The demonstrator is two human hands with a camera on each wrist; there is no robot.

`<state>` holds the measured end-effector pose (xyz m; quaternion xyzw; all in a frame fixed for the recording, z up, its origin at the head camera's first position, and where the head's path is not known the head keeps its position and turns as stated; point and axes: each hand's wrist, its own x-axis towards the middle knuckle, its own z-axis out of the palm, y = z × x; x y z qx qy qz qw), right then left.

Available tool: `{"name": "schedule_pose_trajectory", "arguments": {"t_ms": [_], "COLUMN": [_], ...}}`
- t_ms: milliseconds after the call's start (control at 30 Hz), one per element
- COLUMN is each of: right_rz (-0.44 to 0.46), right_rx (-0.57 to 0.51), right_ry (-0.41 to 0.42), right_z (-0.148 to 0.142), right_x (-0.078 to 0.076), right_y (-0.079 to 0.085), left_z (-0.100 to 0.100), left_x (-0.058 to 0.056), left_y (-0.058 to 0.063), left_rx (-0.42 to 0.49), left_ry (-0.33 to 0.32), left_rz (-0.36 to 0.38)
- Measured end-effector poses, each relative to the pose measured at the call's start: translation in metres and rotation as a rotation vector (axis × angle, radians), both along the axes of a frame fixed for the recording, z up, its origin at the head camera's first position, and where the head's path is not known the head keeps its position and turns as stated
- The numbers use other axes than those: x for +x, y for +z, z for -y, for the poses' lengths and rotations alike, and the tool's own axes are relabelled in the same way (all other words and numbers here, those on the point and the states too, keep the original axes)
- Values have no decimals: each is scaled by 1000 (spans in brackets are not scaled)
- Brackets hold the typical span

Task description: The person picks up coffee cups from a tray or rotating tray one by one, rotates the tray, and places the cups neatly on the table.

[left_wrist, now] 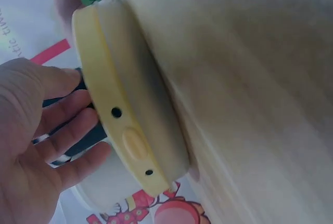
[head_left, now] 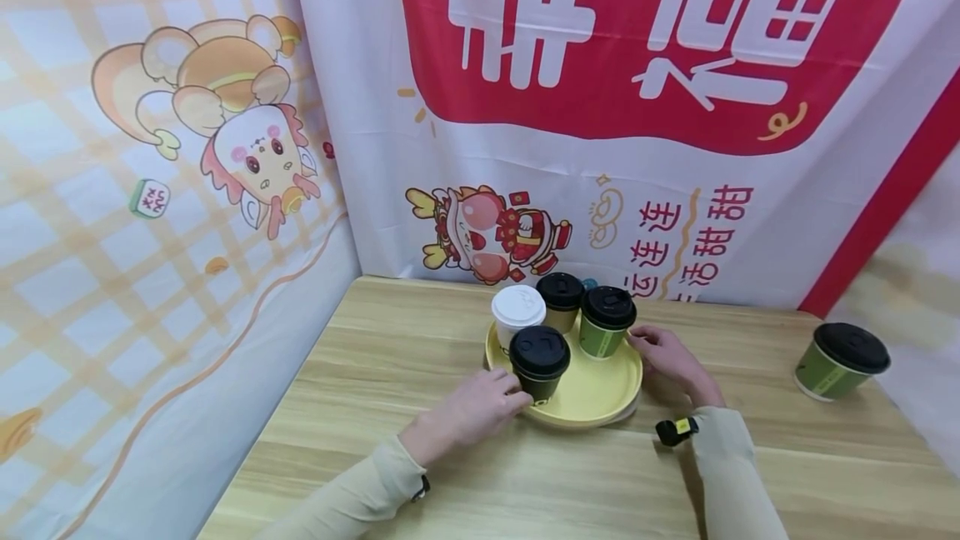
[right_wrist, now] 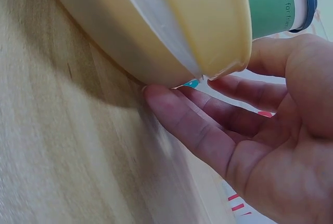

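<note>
My left hand [head_left: 476, 407] has its fingers spread at the near-left rim of the shallow, round, yellow, plastic-looking tray [head_left: 600, 390], beside the dark paper cup with a black lid [head_left: 538, 363]. My right hand [head_left: 667, 354] has its fingers spread at the tray's right rim, reaching low to the round beige base [right_wrist: 114, 31] beneath. From these angles I can't tell whether either hand pinches the rim.

I judge the step to be an even hold: I want my hands opposite, pressure equal, and my left fingers off the dark cup. More weight seems to lie toward the tray's back, where the white-lidded white paper cup [head_left: 517, 311], black-lidded tan paper cup [head_left: 561, 319] and black-lidded green paper cup [head_left: 603, 323] stand.

The tray faces up on its base; being round, it has no long axis. Its raised oval bump [left_wrist: 134, 143] is on my left hand's side. The cups' long axes are upright.
</note>
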<state>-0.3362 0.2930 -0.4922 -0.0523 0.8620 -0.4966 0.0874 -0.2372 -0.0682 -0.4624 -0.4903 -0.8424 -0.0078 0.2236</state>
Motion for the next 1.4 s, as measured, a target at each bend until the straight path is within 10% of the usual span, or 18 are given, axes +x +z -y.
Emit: {"name": "schedule_pose_trajectory", "arguments": {"t_ms": [600, 1133, 1400], "right_rz": [22, 59, 50], "right_rx": [-76, -221, -204], "right_ry": [22, 46, 43], "right_z": [-1, -3, -3], "right_x": [0, 0, 1], "right_y": [2, -4, -5], "left_z": [-1, 24, 7], "left_x": [-5, -21, -4], "left_y": [-10, -3, 11], "left_rx": [40, 56, -21], "left_ry": [68, 172, 137], "left_rz": [-37, 214, 81]}}
